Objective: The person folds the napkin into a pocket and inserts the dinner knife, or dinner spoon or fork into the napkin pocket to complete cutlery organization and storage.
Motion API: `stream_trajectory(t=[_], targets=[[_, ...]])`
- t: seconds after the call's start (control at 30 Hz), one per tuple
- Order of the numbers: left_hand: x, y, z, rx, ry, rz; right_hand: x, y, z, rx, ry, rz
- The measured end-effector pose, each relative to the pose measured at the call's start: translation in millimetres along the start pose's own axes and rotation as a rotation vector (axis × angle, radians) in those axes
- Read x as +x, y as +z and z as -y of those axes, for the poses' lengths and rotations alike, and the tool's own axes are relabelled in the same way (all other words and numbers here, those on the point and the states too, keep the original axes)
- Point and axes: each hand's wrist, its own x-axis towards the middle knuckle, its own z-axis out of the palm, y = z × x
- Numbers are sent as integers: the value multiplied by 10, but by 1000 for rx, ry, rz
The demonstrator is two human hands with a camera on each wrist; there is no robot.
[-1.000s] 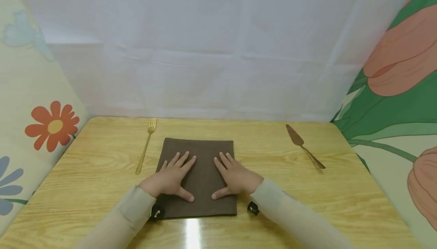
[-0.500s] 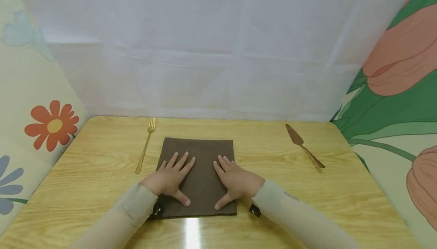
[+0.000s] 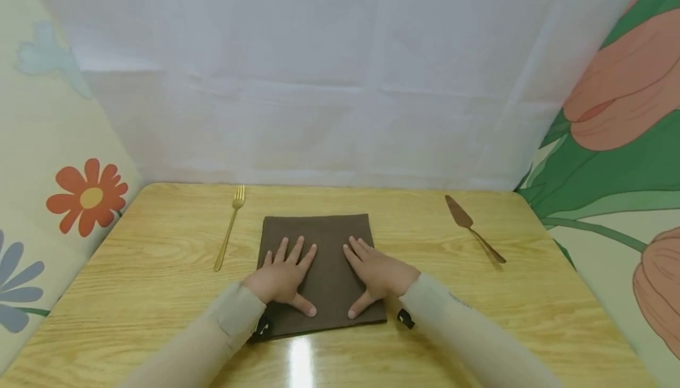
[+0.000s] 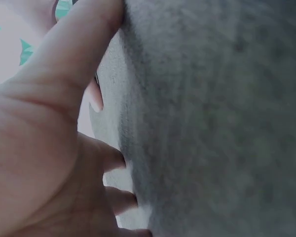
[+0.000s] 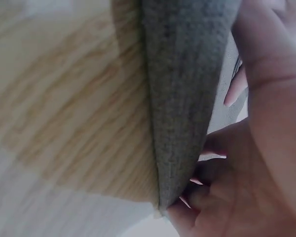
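A dark brown folded cloth (image 3: 330, 270) lies flat on the wooden table, turned slightly askew. My left hand (image 3: 281, 279) rests on its left part with fingers spread and straight. On the right part, my right hand (image 3: 379, 273) presses down, fingers extended and thumb pointing toward me. In the left wrist view, the fingertips touch the cloth (image 4: 202, 123), which fills most of that picture. The right wrist view has the cloth's edge (image 5: 182, 98) beside the right palm, with wood grain beyond it.
A gold fork (image 3: 231, 228) lies left of the cloth. To the right is a cake server (image 3: 474, 227) with a pointed blade. A white sheet (image 3: 340, 81) hangs behind the table (image 3: 425, 222), and flower-patterned panels (image 3: 611, 199) stand at both sides.
Both hands have slid right, carrying the cloth with them. It has also turned a little, its near right corner shifting away from me. Fork and cake server lie as before.
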Motion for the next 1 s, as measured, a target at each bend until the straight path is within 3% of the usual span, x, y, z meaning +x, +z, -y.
stream_trajectory(t=[0.13, 0.3, 0.5, 0.6, 0.77, 1.0], targets=[[18, -5, 85, -47, 70, -26, -47, -4, -23, 31, 10, 9], [23, -29, 265, -117, 160, -124, -205, 17, 17, 84, -4, 20], [3, -99, 364, 29, 145, -203, -413, 93, 238, 173, -9, -13], [10, -120, 369, 81, 148, -202, -459, 147, 386, 198, 26, -22], [35, -169, 419, 103, 213, -188, -377, 224, 600, 204, 83, -55], [74, -185, 534, 32, 271, -89, -191, 276, 777, 169, 220, -75]])
